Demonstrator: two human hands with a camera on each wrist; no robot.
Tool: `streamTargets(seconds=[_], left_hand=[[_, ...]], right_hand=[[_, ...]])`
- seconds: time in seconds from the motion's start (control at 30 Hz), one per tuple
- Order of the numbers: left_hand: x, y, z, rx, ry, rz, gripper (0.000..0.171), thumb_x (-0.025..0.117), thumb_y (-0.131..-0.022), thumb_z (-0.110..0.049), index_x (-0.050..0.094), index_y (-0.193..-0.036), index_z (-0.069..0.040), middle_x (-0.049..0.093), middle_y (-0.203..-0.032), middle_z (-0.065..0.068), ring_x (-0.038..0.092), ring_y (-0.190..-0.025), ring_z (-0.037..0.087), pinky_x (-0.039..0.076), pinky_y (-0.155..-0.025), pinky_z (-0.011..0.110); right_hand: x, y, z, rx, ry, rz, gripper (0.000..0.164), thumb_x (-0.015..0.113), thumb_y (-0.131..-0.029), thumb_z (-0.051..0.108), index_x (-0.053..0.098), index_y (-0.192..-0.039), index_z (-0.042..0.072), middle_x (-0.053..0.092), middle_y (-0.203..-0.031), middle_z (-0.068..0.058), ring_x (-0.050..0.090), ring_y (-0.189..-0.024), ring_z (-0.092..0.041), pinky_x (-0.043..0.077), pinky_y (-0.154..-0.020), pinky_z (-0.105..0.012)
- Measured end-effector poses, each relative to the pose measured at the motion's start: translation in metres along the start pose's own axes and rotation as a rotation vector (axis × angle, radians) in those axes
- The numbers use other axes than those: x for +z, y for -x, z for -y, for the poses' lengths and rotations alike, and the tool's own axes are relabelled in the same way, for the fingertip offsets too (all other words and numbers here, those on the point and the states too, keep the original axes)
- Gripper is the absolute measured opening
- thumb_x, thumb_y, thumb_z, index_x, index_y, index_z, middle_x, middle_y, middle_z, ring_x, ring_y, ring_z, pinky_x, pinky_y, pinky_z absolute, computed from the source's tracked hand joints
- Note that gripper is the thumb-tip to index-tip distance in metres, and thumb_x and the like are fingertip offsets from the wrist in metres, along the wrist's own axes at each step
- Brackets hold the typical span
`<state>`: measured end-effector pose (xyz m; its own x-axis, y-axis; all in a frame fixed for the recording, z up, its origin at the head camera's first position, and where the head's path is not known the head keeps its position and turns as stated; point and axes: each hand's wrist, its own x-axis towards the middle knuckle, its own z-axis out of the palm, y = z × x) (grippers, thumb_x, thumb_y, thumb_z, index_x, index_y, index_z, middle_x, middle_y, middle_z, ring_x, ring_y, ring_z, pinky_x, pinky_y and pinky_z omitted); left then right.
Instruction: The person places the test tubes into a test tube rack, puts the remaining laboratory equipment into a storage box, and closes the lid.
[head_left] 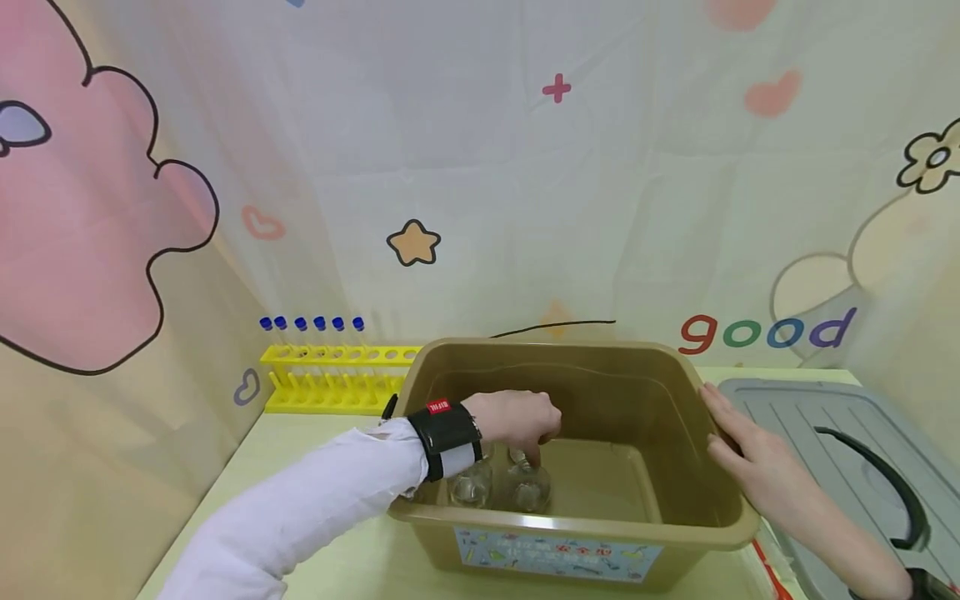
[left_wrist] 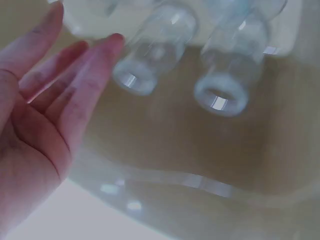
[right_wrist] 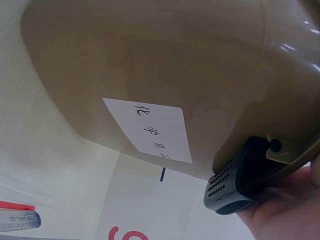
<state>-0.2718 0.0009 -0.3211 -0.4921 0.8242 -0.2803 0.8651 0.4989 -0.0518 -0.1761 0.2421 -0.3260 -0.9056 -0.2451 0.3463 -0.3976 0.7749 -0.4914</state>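
My left hand [head_left: 517,417] reaches down into a brown plastic bin [head_left: 705,537], over two clear glass flasks standing near its left front corner. One flask [head_left: 471,489] is partly behind the wrist; the other [head_left: 529,493] is under the fingertips. In the left wrist view, the fingers extend loosely beside the neck of one flask [left_wrist: 135,77], with another flask neck [left_wrist: 221,95] farther right. My right hand [head_left: 772,467] rests on the bin's right rim, fingers fairly straight. Close by it in the right wrist view is a dark clip-like handle [right_wrist: 225,187] on the bin.
A yellow test tube rack [head_left: 330,404] with several blue-capped tubes stands behind the bin to the left. At the right lies a grey lid [head_left: 795,408] with a black handle [head_left: 911,500]. A syringe [right_wrist: 20,220] is on the table beside the bin. A patterned curtain hangs behind.
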Motion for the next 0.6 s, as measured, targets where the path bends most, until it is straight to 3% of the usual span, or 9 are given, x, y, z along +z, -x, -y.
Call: streamTargets(seconds=[0.2,0.33,0.47,0.6], left_hand=[[-0.042,0.025,0.014,-0.025,-0.002,-0.184,0.011,0.055,-0.062,-0.028,0.051,-0.061,-0.018,0.043,-0.06,-0.011,0.04,-0.052,0.002,0.032,-0.042,0.015],[-0.057,0.047,0.025,-0.049,0.016,-0.301,0.011,0.051,-0.066,-0.027,0.052,-0.064,-0.016,0.044,-0.059,-0.011,0.039,-0.051,0.002,0.031,-0.044,0.014],[-0.057,0.072,0.031,-0.113,0.084,-0.388,0.014,0.049,-0.068,-0.026,0.05,-0.059,-0.015,0.042,-0.052,-0.007,0.036,-0.045,0.005,0.028,-0.04,0.016],[-0.041,0.094,0.036,-0.201,0.128,-0.474,0.013,0.049,-0.068,-0.026,0.052,-0.063,-0.014,0.043,-0.055,-0.007,0.037,-0.048,0.005,0.03,-0.043,0.017]], right_hand=[[0.002,0.002,-0.001,0.02,-0.015,0.004,0.046,0.037,-0.077,0.016,0.016,-0.117,0.014,0.014,-0.118,-0.004,0.016,-0.101,-0.025,0.017,-0.075,-0.042],[0.001,0.002,0.001,0.017,-0.015,-0.003,0.046,0.038,-0.076,0.016,0.017,-0.117,0.015,0.014,-0.118,-0.003,0.017,-0.101,-0.025,0.017,-0.074,-0.042],[0.001,0.002,0.002,0.012,0.001,-0.01,0.045,0.037,-0.076,0.016,0.017,-0.117,0.014,0.015,-0.117,-0.005,0.017,-0.101,-0.024,0.017,-0.075,-0.041],[0.001,0.003,0.002,0.007,0.003,-0.023,0.045,0.038,-0.076,0.014,0.018,-0.117,0.013,0.016,-0.117,-0.005,0.018,-0.101,-0.024,0.015,-0.077,-0.038]])
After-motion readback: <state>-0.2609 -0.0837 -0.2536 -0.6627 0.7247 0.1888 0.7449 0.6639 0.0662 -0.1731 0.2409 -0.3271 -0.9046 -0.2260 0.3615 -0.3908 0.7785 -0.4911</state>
